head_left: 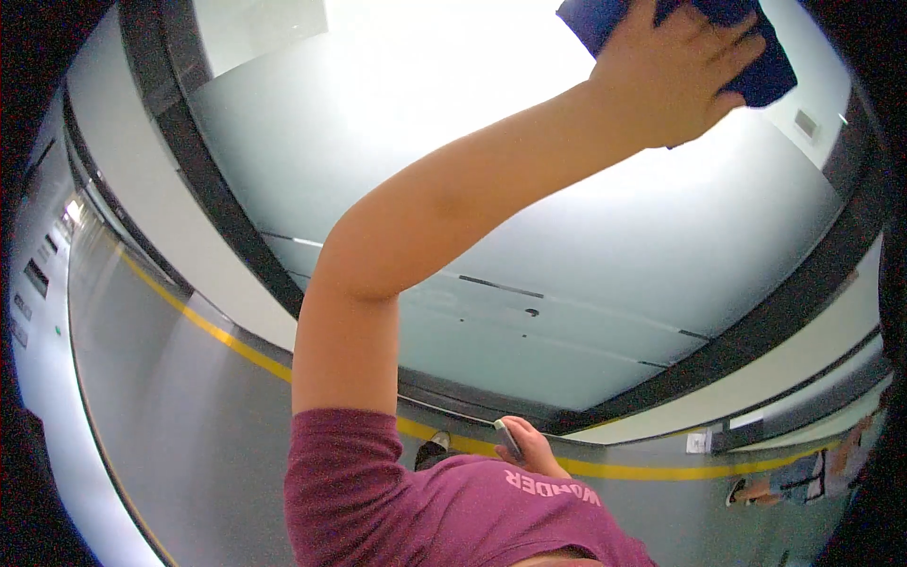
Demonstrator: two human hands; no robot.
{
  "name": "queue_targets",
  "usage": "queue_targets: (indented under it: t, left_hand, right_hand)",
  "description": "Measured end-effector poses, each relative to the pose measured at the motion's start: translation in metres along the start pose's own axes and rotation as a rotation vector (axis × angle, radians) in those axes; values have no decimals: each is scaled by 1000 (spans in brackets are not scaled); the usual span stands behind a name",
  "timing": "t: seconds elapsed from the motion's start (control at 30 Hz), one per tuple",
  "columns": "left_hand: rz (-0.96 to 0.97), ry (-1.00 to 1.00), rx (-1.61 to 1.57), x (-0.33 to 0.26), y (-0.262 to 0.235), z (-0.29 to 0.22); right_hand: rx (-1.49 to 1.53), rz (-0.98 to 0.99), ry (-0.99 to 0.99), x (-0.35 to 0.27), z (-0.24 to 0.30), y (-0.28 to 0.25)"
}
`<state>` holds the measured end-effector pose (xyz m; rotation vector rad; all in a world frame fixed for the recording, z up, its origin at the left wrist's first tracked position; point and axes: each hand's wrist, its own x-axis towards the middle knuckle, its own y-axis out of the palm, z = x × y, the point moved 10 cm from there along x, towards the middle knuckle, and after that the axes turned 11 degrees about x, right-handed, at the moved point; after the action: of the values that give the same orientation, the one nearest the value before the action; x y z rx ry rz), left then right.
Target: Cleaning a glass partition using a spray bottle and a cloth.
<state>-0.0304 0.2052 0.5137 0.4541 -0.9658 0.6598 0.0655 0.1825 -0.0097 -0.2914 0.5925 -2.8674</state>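
Note:
My left arm reaches up across the view. At its end my left hand (671,71) lies with bent fingers over a dark blue cloth (777,71), up against a large frosted glass panel (605,246). Part of the cloth is hidden behind the hand and cut off by the upper edge. Low down, in front of my maroon shirt, my right hand (535,448) is closed round a slim dark grey object with a pale end (508,440). Its kind cannot be made out, since the fingers and my torso hide much of it.
A dark frame (652,383) borders the glass. A yellow line (227,337) runs along the grey floor (208,425) near the wall's foot. At the right, another person's legs and shoes (803,480) show. A small white wall plate (697,442) is nearby.

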Motion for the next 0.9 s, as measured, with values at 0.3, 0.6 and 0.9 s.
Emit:
queue_targets:
  t: [0.3,0.6,0.9]
  left_hand:
    - [217,-173,419,-55,-52,143]
    - [235,-492,566,-135,-116,292]
    - [178,-812,457,-229,-164,418]
  right_hand:
    - [22,151,8,34,5,35]
    - [64,224,-31,53,10,53]
    - [52,203,7,61,-2,52]
